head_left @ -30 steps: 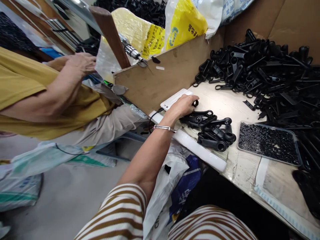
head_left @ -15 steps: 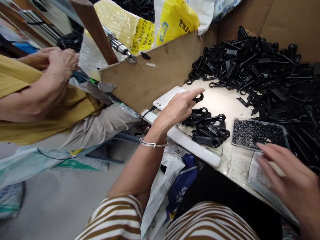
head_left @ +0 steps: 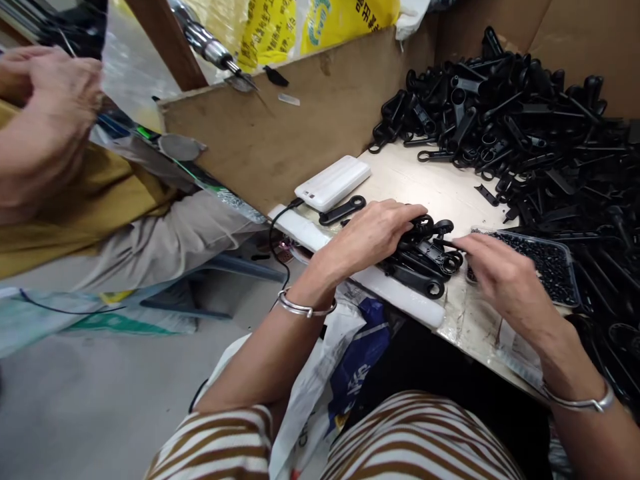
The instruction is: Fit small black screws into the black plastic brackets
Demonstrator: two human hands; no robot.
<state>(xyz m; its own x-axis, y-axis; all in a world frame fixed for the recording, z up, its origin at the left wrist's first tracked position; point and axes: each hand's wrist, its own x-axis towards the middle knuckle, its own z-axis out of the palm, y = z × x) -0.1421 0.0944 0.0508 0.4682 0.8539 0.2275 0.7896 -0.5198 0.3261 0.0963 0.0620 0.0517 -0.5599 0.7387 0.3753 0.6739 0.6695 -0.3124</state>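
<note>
My left hand (head_left: 377, 230) bends over a heap of black ring-ended plastic parts (head_left: 425, 263) near the table's front edge. Its fingers close on one of these parts, whose ring end shows beside the fingertips. From the right, my right hand (head_left: 505, 273) reaches the same heap, thumb and fingers pinched at a thin dark piece too small to name. Behind that hand, and partly hidden by it, stands a clear tray (head_left: 555, 267) of tiny black pieces. A single black ring-ended part (head_left: 343, 211) lies to the left of my left hand.
A white box-shaped device (head_left: 334, 181) with a black cable sits by the cardboard divider (head_left: 280, 140). A large pile of black parts (head_left: 525, 133) fills the back right. White foam (head_left: 400, 297) edges the table. At left are a co-worker's hands (head_left: 60, 80) and a power screwdriver (head_left: 210, 43).
My left hand has let go of a ring-ended part, now beside the white device, and moved onto the heap. My right hand has gone from near the tray leftward to the heap.
</note>
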